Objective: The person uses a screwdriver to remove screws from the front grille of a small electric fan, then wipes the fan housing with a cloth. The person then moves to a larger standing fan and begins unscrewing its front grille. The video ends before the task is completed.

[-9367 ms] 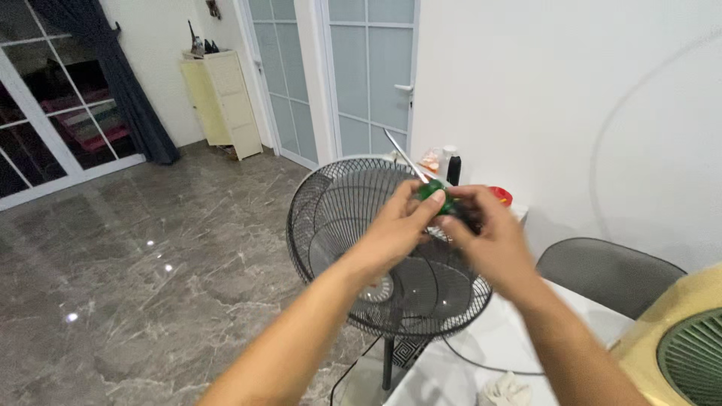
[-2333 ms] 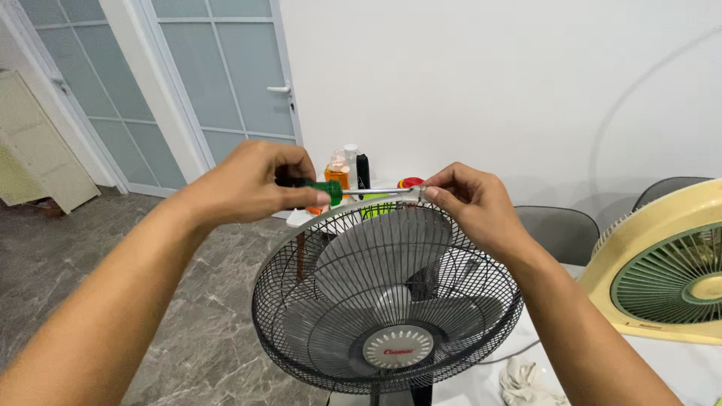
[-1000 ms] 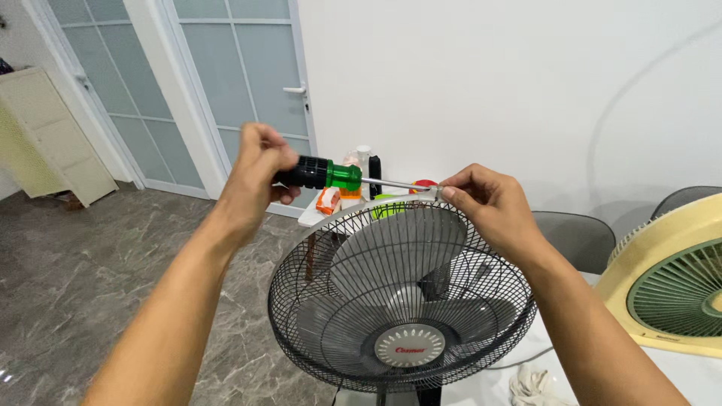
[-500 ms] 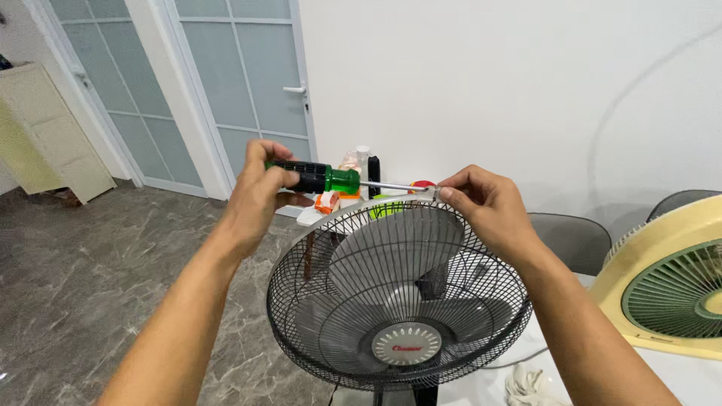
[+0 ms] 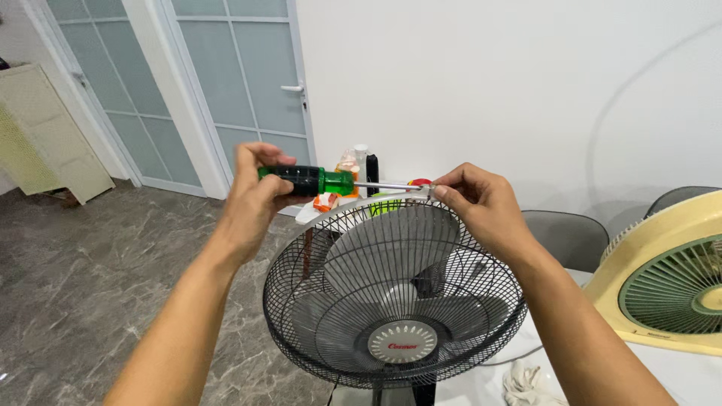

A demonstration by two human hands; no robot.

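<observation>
Nearest you, the black fan grille (image 5: 391, 301) faces up, its top rim between your hands. Your left hand (image 5: 256, 195) is wrapped around the green-and-black screwdriver (image 5: 308, 180), held level, while your right hand (image 5: 474, 207) pinches the rim clip where the tip meets it. You appear to be working a grille fastener; steady turning seems called for. Bottles (image 5: 361, 169) stand behind.

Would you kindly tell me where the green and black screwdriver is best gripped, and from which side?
Grip the screwdriver by its thick handle, coming from the left. It lies level, tip pointing right toward the top rim of the fan guard; the thin shaft offers little hold. The left hand already wraps the handle, while the right hand pinches near the tip.
</observation>
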